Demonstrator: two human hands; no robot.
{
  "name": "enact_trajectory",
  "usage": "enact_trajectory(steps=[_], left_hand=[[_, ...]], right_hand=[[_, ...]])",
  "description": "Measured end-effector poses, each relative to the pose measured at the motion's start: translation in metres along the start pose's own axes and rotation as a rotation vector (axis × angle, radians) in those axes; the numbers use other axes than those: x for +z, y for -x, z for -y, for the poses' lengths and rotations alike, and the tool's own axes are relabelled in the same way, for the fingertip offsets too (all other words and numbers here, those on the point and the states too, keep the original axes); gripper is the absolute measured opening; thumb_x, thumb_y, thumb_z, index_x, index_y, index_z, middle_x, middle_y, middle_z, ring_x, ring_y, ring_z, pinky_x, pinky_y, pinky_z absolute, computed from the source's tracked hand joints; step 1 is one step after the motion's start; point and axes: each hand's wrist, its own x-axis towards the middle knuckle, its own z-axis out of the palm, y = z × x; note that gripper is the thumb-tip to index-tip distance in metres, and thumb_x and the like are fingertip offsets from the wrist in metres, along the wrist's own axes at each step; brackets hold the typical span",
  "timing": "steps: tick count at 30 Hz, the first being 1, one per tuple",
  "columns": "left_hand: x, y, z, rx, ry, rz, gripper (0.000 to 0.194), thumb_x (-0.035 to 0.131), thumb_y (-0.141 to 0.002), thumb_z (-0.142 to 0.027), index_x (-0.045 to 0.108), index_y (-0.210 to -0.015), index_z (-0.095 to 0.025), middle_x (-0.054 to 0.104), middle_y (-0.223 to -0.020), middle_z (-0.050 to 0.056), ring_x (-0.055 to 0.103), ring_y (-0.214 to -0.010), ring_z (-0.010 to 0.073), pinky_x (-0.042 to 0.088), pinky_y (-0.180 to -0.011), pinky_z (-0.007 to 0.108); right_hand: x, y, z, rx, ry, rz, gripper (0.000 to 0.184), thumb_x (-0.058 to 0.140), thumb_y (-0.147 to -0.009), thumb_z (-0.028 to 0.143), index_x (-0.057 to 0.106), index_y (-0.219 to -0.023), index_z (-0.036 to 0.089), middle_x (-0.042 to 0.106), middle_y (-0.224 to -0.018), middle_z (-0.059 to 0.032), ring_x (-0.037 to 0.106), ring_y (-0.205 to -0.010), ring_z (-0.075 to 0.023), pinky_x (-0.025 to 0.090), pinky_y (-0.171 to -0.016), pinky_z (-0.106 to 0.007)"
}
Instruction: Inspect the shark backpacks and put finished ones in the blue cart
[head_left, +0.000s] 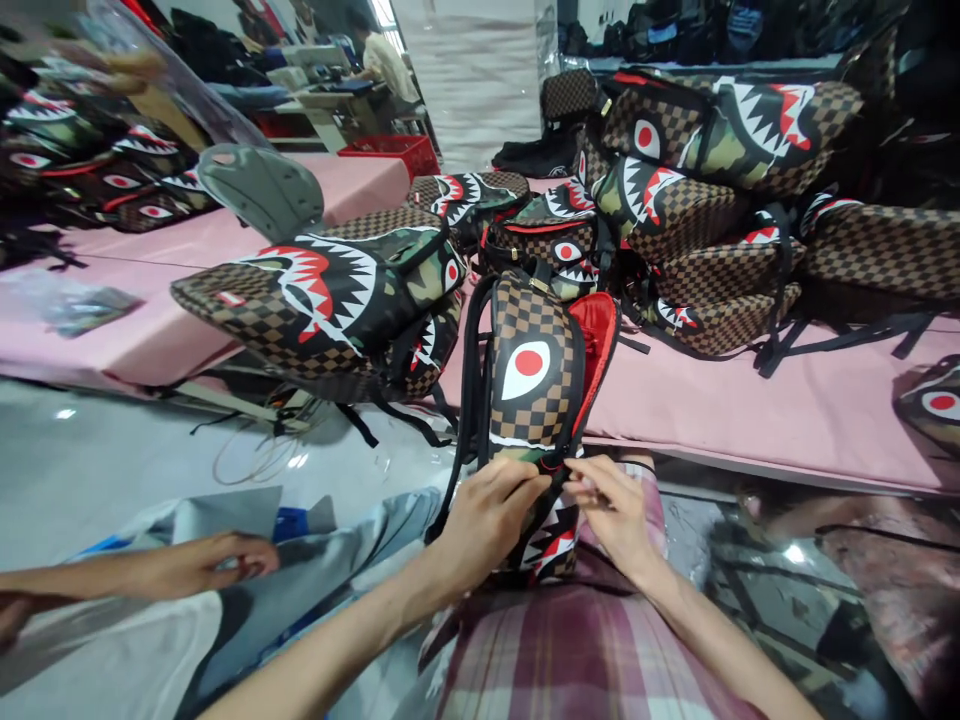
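A checkered backpack [529,360] with a shark-mouth and eye print stands upright over my lap, leaning against the pink table. Its main opening gapes on the right and shows a red lining [598,335]. My left hand [495,505] is closed on the backpack's edge at the lower end of the opening. Close beside it my right hand [613,508] is closed in a pinch near the zip, its fingertips bent inward. A thin red strip [553,463] shows between the two hands. Whatever the right fingertips hold is too small to make out.
More printed backpacks lie on the pink table [697,410], on the left [300,290] and piled on the right [720,220]. A grey panel [262,190] and a red crate [397,155] are behind. Another person's hand [232,560] is at the left; someone sits at the right.
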Motion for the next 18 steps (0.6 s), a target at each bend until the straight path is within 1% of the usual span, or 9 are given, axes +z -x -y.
enact_trajectory(steps=[2,3,6,8,11,13,14,16,18], left_hand=[[-0.008,-0.003,0.01,0.002,0.041,0.081,0.026,0.039,-0.084,-0.004,0.06,-0.092,-0.017,0.063,-0.084,0.003,0.056,-0.077,0.0135,0.046,-0.065,0.024],[-0.013,-0.005,0.015,0.01,0.075,0.127,0.028,0.039,-0.082,-0.003,0.061,-0.092,-0.018,0.063,-0.084,0.002,0.056,-0.077,0.0128,0.046,-0.064,0.023],[-0.025,-0.019,0.031,0.061,0.131,0.2,0.029,0.04,-0.082,-0.003,0.061,-0.095,-0.018,0.063,-0.087,0.002,0.056,-0.079,0.0113,0.047,-0.068,0.021],[-0.032,-0.033,0.04,0.12,0.044,0.252,0.024,0.044,-0.084,-0.009,0.061,-0.098,-0.019,0.063,-0.092,0.004,0.054,-0.086,0.0135,0.046,-0.072,0.024],[-0.036,-0.056,0.051,0.208,-0.15,0.411,0.012,0.053,-0.083,-0.018,0.063,-0.087,-0.02,0.06,-0.092,0.004,0.05,-0.088,0.0167,0.044,-0.069,0.026],[-0.035,-0.067,0.056,0.24,-0.21,0.493,0.007,0.059,-0.079,-0.02,0.062,-0.085,-0.02,0.058,-0.091,0.003,0.049,-0.085,0.0168,0.042,-0.067,0.025],[-0.033,-0.07,0.057,0.244,-0.232,0.515,0.01,0.062,-0.077,-0.022,0.061,-0.087,-0.02,0.057,-0.091,0.003,0.048,-0.085,0.017,0.042,-0.067,0.026],[-0.028,-0.075,0.056,0.242,-0.271,0.544,0.017,0.064,-0.075,-0.026,0.059,-0.089,-0.019,0.056,-0.092,0.004,0.049,-0.084,0.0177,0.041,-0.067,0.027],[-0.02,-0.076,0.051,0.228,-0.311,0.554,0.016,0.064,-0.075,-0.027,0.058,-0.087,-0.018,0.055,-0.091,0.004,0.049,-0.082,0.0186,0.04,-0.066,0.028]], right_hand=[[-0.004,-0.003,0.004,-0.195,0.134,0.105,0.027,0.044,-0.086,0.016,0.059,-0.109,0.019,0.06,-0.099,-0.0086,0.059,-0.087,-0.0165,0.046,-0.065,-0.025],[-0.005,-0.006,0.007,-0.243,0.218,0.155,0.031,0.043,-0.085,0.013,0.057,-0.112,0.019,0.058,-0.102,-0.0096,0.058,-0.088,-0.0166,0.046,-0.065,-0.024],[-0.008,-0.022,0.02,-0.243,0.464,0.269,0.029,0.045,-0.08,0.01,0.058,-0.104,0.018,0.056,-0.103,-0.0087,0.058,-0.075,-0.0146,0.042,-0.056,-0.023],[-0.009,-0.033,0.03,-0.242,0.595,0.396,0.027,0.046,-0.077,0.008,0.057,-0.099,0.018,0.057,-0.098,-0.0071,0.056,-0.068,-0.0143,0.039,-0.052,-0.024],[-0.007,-0.044,0.039,-0.254,0.737,0.55,0.031,0.047,-0.071,0.005,0.055,-0.099,0.016,0.058,-0.091,-0.0067,0.054,-0.064,-0.016,0.034,-0.05,-0.026],[-0.005,-0.046,0.04,-0.215,0.751,0.557,0.031,0.046,-0.068,0.004,0.056,-0.095,0.016,0.06,-0.091,-0.0071,0.054,-0.064,-0.0163,0.032,-0.05,-0.026],[-0.004,-0.046,0.039,-0.195,0.714,0.546,0.03,0.046,-0.066,0.004,0.056,-0.092,0.016,0.06,-0.089,-0.0066,0.054,-0.065,-0.0163,0.032,-0.051,-0.026],[-0.004,-0.044,0.036,-0.18,0.566,0.508,0.029,0.046,-0.063,0.003,0.057,-0.086,0.017,0.061,-0.084,-0.0044,0.055,-0.066,-0.0155,0.032,-0.052,-0.024],[-0.003,-0.04,0.034,-0.203,0.376,0.452,0.028,0.044,-0.062,0.002,0.057,-0.082,0.017,0.06,-0.078,-0.0022,0.054,-0.065,-0.0139,0.033,-0.053,-0.023]])
